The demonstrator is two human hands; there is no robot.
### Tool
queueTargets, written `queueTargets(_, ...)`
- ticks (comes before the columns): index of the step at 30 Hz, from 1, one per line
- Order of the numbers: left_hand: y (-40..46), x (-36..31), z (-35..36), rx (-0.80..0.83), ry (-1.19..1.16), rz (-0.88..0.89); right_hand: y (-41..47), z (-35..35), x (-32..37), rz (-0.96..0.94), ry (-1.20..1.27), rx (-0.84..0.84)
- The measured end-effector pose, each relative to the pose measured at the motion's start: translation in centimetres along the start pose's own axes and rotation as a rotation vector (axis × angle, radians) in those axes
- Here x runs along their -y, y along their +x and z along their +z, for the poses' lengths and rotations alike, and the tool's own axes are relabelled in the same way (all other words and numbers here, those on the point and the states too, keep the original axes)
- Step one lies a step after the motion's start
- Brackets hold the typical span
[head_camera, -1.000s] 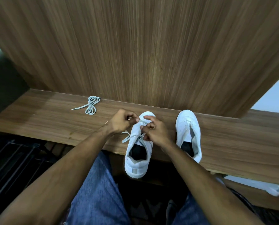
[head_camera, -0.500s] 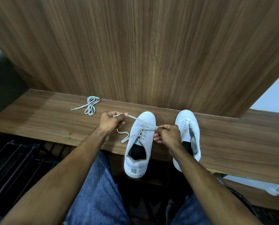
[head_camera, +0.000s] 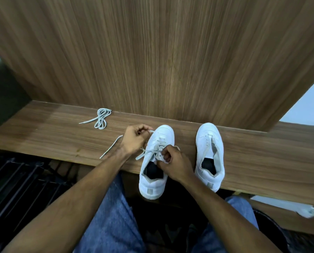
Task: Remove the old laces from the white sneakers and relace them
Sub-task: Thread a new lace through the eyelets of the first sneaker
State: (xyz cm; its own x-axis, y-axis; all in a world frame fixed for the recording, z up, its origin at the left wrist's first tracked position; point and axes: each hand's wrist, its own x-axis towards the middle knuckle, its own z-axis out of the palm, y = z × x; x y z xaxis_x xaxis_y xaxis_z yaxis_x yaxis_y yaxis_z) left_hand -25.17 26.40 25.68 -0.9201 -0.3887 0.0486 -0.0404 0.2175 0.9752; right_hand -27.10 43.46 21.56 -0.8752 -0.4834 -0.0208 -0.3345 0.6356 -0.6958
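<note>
Two forearms come in from the bottom over blue jeans [head_camera: 114, 216], converging on the left-hand white sneaker [head_camera: 157, 161]. That sneaker sits on the wooden shelf [head_camera: 52, 136] with its heel overhanging the near edge; long axis runs near-to-far, toe pointing away toward the wood back panel [head_camera: 161, 61], tilted slightly right. Partly laced: a few lace bars cross the front eyelets, tongue area open behind.

Right hand [head_camera: 172, 165] is over the sneaker's throat, fingers curled, pinching the lace [head_camera: 145, 155] at the eyelets on the shoe's right side; wrist angled in from lower right. Left hand [head_camera: 134, 139] is just left of the toe half, knuckles up, fingers curled round the other run of the same lace, a short bit showing between thumb and forefinger near the toe. One loose end trails out from behind that hand, down-left across the shelf toward its near edge.

Second white sneaker [head_camera: 210, 154] stands to the right, apart from the first, parallel, toe also away, no lace visible, heel near the shelf edge.

Farther back left, a bundled pale lace [head_camera: 101, 118] lies coiled on the shelf near the panel, one end pointing left.

Dark slatted rack [head_camera: 15, 189] below the shelf at left.
</note>
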Motion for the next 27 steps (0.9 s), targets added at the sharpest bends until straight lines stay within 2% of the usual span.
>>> queueTargets(3, -0.7, 1.9, 0.3, 0.082, 0.128, 0.008, 0.1, 0.1, -0.1, -0.019, -0.133, -0.005)
queueTargets(7, -1.7, 3.1, 0.3, 0.177, 0.308, 0.073, 0.1, 0.4, -0.4, 0.028, -0.079, -0.057)
queueTargets(16, -3.7, 2.7, 0.8, 0.206, 0.712, 0.091, 0.4, 0.0, -1.2, 0.125, 0.109, -0.082)
queueTargets(20, -3.9, 1.7, 1.6, 0.145, 0.984, 0.104, 0.7, -0.1, -1.6, 0.136, 0.157, -0.07)
queueTargets(27, -3.6, 1.4, 2.7, 0.134, 1.006, 0.053, 0.7, -0.2, -1.9, 0.137, 0.161, -0.055)
